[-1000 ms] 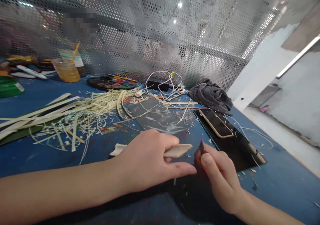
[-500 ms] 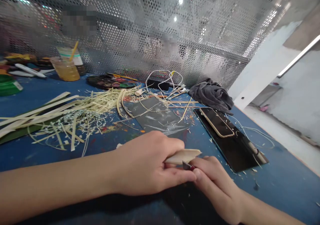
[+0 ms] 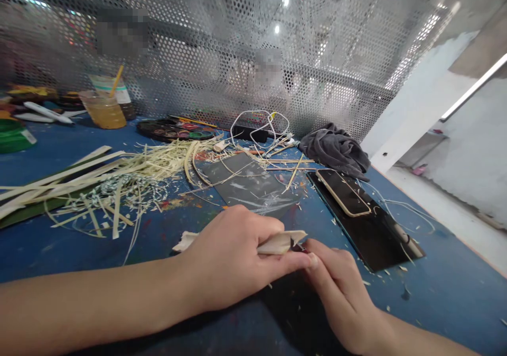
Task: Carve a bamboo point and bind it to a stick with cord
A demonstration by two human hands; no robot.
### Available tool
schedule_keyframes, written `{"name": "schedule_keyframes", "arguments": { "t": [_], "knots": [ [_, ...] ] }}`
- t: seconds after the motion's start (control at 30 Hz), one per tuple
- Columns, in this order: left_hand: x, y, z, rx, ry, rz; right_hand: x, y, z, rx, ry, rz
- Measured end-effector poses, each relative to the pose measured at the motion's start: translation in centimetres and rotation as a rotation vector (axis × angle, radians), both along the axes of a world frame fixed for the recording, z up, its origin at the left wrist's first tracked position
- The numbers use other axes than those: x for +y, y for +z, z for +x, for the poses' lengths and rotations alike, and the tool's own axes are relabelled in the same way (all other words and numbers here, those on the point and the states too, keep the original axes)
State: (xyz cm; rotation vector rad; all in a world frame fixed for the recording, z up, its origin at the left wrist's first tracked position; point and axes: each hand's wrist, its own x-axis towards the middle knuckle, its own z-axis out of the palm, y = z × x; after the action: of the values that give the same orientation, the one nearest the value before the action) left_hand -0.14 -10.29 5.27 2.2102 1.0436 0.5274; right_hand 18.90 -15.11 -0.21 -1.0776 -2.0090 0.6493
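Note:
My left hand (image 3: 233, 255) is closed round a pale flat strip of wood or bamboo (image 3: 279, 242), whose pointed end sticks out to the right. A ragged end of the strip shows behind my wrist. My right hand (image 3: 340, 292) pinches a small knife (image 3: 298, 247) with a dark blade and a red part. The blade touches the underside of the strip near its tip. Both hands rest low over the blue table (image 3: 443, 292), above a dark mat (image 3: 301, 314).
Pale strips and shavings (image 3: 119, 181) litter the table's left. A grey sheet (image 3: 245, 181) lies ahead, a phone (image 3: 343, 192) on a black slab to the right, a grey cloth (image 3: 335, 150) behind it. A paint palette (image 3: 174, 131), a cup (image 3: 103, 110) and cables stand by the perforated screen.
My right hand brought the knife from beside the strip to under its tip. The strip's tip shifted a little left between the last two frames.

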Motion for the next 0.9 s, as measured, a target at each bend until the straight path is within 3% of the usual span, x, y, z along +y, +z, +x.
{"name": "schedule_keyframes", "arguments": {
  "t": [0.13,0.27,0.43,0.57,0.77,0.9],
  "knots": [
    [0.1,0.7,0.1,0.034,0.024,-0.093,0.7,0.2,0.5,-0.077,0.002,0.11],
    [0.2,1.9,0.2,0.074,0.013,-0.194,1.8,0.9,1.1,-0.106,0.104,0.049],
    [-0.5,2.2,0.3,0.14,-0.033,-0.171,2.8,1.0,1.6,-0.038,0.269,0.016],
    [-0.7,1.8,0.3,0.157,-0.054,-0.078,3.0,0.8,1.5,-0.001,0.317,-0.07],
    [0.1,2.0,0.1,0.314,-0.017,0.003,2.8,0.9,1.2,-0.019,0.237,0.204],
    [0.0,1.8,0.2,0.333,-0.034,-0.042,2.6,1.2,1.2,0.095,-0.031,0.122]
  ]
}}
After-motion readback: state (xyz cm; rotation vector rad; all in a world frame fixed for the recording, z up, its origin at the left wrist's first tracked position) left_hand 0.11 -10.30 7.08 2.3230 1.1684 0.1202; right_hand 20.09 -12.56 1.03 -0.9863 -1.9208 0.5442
